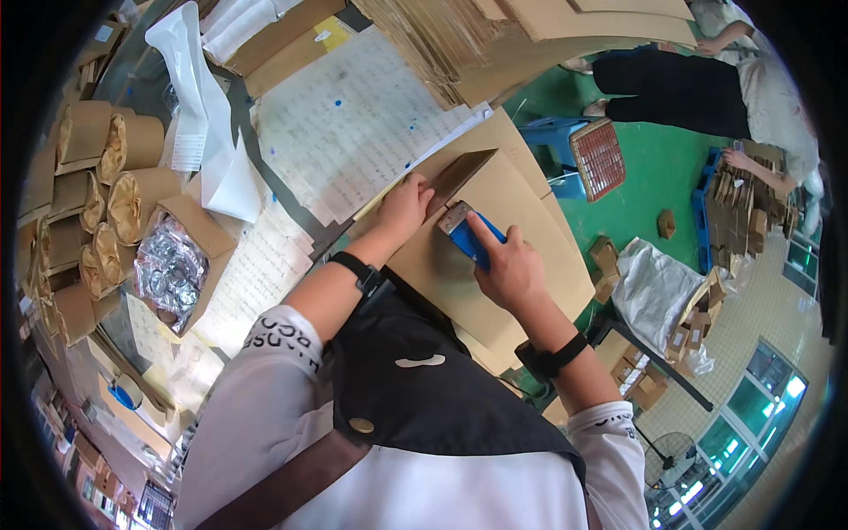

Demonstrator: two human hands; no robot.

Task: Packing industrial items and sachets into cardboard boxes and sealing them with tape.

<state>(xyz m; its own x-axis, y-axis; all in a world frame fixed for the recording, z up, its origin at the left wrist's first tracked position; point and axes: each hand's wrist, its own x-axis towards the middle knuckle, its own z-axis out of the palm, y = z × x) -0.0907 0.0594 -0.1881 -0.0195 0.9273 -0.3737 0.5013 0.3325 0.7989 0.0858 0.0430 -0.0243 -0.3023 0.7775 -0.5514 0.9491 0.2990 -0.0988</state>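
A flattened tan cardboard box (521, 243) lies on the work surface in front of me, with a dark brown gap or fold (461, 179) running across it. My left hand (404, 210) is closed on the cardboard's left edge, its fingertips at the near end of that fold. In my right hand (514, 265) is a blue stapler-like tool (475, 240) with a metal head. Its head rests over the cardboard, close to the fold and just right of my left fingers. My right index finger stretches along the top of the tool.
Handwritten sheets (340, 124) cover the table at left. Beyond them are a white plastic strip (208, 115), stacked small cartons (141, 199) and a box of bagged parts (172, 265). Stacked cardboard (433, 49) stands ahead. Right: a blue stool (565, 163) and another person (680, 88).
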